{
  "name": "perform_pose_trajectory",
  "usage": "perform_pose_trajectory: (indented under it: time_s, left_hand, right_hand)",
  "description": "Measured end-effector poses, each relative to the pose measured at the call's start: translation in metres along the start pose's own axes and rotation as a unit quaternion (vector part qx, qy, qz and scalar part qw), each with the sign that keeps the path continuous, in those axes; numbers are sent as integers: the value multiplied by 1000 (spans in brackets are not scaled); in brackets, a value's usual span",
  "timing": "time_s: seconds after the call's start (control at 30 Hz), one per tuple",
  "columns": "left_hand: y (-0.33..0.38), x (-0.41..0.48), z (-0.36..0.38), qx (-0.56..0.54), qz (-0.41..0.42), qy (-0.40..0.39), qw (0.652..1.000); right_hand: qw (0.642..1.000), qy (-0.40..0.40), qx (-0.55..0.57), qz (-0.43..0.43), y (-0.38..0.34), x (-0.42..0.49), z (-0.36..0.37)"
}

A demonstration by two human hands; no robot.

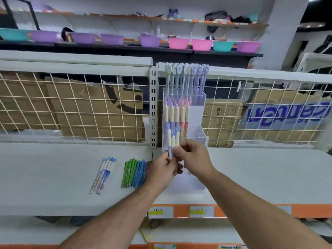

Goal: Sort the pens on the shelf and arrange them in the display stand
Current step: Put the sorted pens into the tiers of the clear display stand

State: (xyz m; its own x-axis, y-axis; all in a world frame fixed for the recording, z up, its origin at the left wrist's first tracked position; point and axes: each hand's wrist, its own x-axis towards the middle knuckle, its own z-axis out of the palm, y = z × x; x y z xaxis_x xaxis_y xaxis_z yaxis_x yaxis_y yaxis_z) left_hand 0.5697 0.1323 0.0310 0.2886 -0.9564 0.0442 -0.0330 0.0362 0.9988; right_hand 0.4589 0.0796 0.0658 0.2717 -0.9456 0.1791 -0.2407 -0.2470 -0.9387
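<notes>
Head: left hand (162,170), right hand (195,159) pinch pens (170,154).

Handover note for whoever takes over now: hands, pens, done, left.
Hands: fingers of the left hand and right hand both pinch the held pens at the display stand, third tier down.
Done: top tier looks full; second and third partly filled.
On the shelf, sorted in groups: white patterned pens, green pens, blue pens.
Left: seat the held pens, then load those groups.
</notes>
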Motion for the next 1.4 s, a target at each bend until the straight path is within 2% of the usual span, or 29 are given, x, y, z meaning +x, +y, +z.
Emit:
perform_pose_trajectory:
  time_s: [0.13, 0.3, 0.53, 0.67, 0.93, 1.4]
  left_hand:
    - [5, 5, 26, -3, -4, 21, 1000]
    - [-2, 7, 35, 86, -25, 62, 994]
    - [-11, 14, 37, 30, -43, 55, 997]
    - [-13, 15, 35, 35, -44, 57, 997]
    - [-24, 22, 31, 41, -36, 40, 998]
    - [-24, 22, 28, 57, -33, 27, 997]
  right_hand:
    - [999, -16, -13, -25, 5, 12, -27]
    - [999, -9, -14, -37, 10, 30, -56]
    - [998, 20, -5, -56, -30, 61, -87]
    - [996, 59, -31, -62, -45, 85, -90]
    - [993, 78, -62, -69, -51, 107, -78]
    - [988, 12, -150, -29, -32, 112, -64]
